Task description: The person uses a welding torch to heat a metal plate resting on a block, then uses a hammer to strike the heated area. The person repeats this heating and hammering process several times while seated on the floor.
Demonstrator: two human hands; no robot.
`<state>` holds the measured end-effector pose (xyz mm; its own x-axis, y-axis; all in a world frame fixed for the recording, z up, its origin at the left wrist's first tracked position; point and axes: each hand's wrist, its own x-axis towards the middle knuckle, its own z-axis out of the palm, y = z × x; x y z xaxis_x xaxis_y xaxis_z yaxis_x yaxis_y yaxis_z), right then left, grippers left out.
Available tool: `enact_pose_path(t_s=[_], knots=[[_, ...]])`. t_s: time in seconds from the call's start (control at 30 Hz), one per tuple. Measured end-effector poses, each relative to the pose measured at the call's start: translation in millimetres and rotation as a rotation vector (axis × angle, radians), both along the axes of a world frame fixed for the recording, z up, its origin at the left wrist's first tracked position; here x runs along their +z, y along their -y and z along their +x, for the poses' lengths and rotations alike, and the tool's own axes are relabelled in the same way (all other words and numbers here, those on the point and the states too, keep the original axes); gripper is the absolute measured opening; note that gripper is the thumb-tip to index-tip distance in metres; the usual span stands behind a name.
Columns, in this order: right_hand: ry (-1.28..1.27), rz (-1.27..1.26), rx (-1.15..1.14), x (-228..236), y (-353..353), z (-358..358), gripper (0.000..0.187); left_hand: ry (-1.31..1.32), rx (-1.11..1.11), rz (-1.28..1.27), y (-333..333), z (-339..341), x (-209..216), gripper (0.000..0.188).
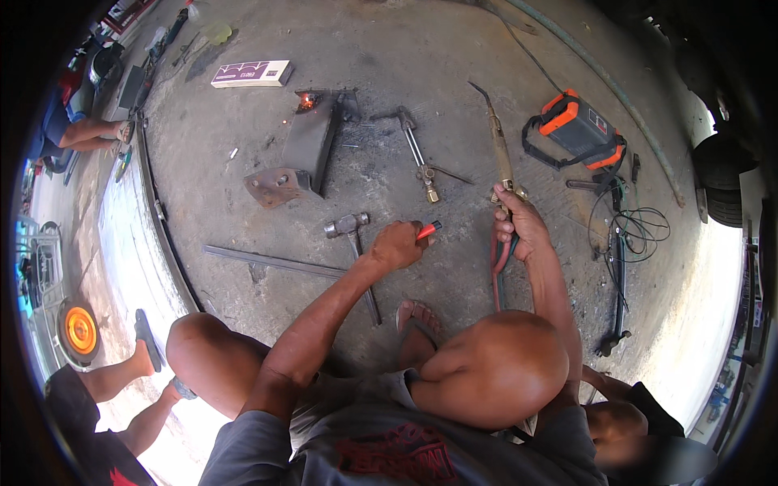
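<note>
My left hand [397, 245] is closed around a red lighter [428, 230], whose dark end sticks out to the right. In my right hand [523, 223] is a brass gas torch [500, 146], gripped near its valves, its thin dark tip directed away from me. Red and dark hoses [498, 271] run down from its near end. I see no flame at the tip. Ahead and left lies a bent steel bracket [306, 139] with a glowing orange spot at its far end. A second cutting torch [417, 154] rests on the floor between the bracket and my right hand's torch.
A hammer [353, 231] and a long flat metal bar [271, 260] lie near my left arm. Farther off is a purple-and-white box [252, 74]. An orange-and-black machine [578, 130] stands right, near tangled green wire [643, 231]. Other people sit at the left and lower right.
</note>
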<state>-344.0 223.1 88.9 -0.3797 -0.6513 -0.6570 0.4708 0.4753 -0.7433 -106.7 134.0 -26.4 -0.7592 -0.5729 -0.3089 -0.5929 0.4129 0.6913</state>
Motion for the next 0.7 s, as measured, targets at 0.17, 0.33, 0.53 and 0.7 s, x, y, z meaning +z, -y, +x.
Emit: enact_pose_path(t_s=[0.17,0.33,0.53,0.7], knots=[[0.015,0.008,0.166,-16,59,-55,0.038,0.126,-0.110,0.058,-60,20,-23,0.059],[0.145,-0.092,0.082,-28,134,-98,0.058,0.187,-0.161,0.184,-67,34,36,0.075],[0.229,-0.068,0.112,-81,198,-127,0.062,0.104,0.187,0.163,-60,79,8,0.064],[0.257,-0.148,0.105,-113,214,-135,0.061,0.184,0.390,0.138,-31,132,2,0.054]])
